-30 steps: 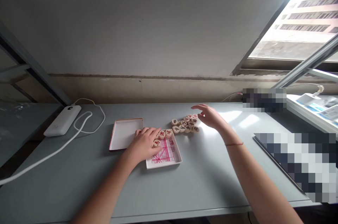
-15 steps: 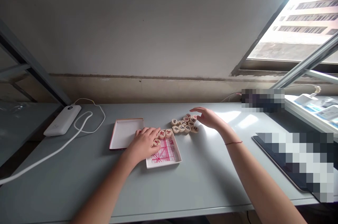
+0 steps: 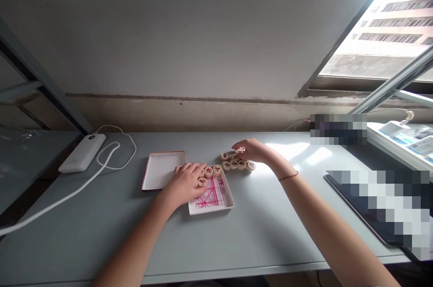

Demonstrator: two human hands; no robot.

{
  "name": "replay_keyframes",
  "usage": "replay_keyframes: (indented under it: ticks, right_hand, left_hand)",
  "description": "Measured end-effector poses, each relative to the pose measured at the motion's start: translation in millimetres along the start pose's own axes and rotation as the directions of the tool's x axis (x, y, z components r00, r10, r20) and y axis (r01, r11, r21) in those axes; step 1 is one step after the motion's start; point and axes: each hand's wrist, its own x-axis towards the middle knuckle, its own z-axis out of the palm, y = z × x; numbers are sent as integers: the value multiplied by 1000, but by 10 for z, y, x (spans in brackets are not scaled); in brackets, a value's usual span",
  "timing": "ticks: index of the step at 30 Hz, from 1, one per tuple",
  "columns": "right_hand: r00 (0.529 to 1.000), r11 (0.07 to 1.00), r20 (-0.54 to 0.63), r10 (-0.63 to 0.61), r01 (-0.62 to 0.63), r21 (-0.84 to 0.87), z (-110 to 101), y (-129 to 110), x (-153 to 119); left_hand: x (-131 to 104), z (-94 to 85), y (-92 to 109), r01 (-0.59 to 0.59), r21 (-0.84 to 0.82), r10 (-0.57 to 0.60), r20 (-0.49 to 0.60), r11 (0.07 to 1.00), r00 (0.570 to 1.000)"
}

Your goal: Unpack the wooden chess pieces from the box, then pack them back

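Observation:
My left hand (image 3: 186, 184) lies over the left side of a shallow white box (image 3: 227, 205), fingers stretched out and thumb apart. Beside its thumb is a round wooden Chinese chess piece (image 3: 202, 182) with a red character. More pieces (image 3: 217, 170) line the box's far edge, partly under my fingers. A folded paper (image 3: 214, 193) with pink lines covers the box floor. My right hand (image 3: 254, 150) bends down over a cluster of chess pieces (image 3: 234, 164) on the table, its fingertips closed on a Chinese chess piece (image 3: 240, 150). My right palm hides some of that cluster.
An empty white box lid (image 3: 165, 170) with a reddish rim stands left of the box. Farther left are a white power bank (image 3: 83, 153) and its looping cable (image 3: 98, 172). A dark flat device (image 3: 360, 208), partly blurred out, lies at the right. Metal frame bars (image 3: 382, 84) rise at both sides.
My right hand has moved left and down onto the cluster, and its fingers have closed on a chess piece. My left hand stays in place over the box.

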Motion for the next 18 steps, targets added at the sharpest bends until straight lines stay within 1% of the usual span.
replay_keyframes:
  ticks: [2, 4, 5, 7, 9, 11, 12, 14, 15, 18]
  right_hand:
    - [996, 999, -82, -38, 40, 33, -31, -45, -68]
    - [978, 984, -187, -89, 115, 133, -37, -168, -204]
    - [963, 967, -242, -117, 166, 194, -14, -260, -291]
    - [932, 910, -265, -245, 316, 270, 106, -485, -471]
    - [885, 865, -262, -384, 444, 234, 316, -708, -610]
    - [838, 848, -302, -455, 511, 141, 564, -865, -674]
    - [821, 845, -316, -475, 526, 95, 679, -910, -679]
    - [791, 836, -335, -511, 549, 21, 857, -938, -659]
    - [780, 829, -340, -526, 559, -2, 913, -929, -644]
    - [755, 816, -355, -552, 577, -40, 974, -870, -622]
  left_hand:
    - [-2, 1, -5, 1, -4, -1, 4, 1000, 1000]
    - [-8, -9, -13, 2, -9, -2, 12, 1000, 1000]
    - [-13, -20, -20, 4, -14, -3, 22, 1000, 1000]
    - [-29, -54, -40, 11, -33, -10, 50, 999, 999]
    - [-48, -96, -66, 15, -58, -10, 74, 998, 997]
    - [-66, -128, -92, 2, -83, 4, 70, 997, 998]
    - [-74, -138, -103, -11, -93, 17, 59, 996, 998]
    - [-85, -140, -120, -42, -105, 45, 32, 994, 998]
    - [-89, -134, -125, -52, -106, 54, 22, 993, 998]
    - [-93, -109, -138, -45, -94, 47, 17, 995, 999]
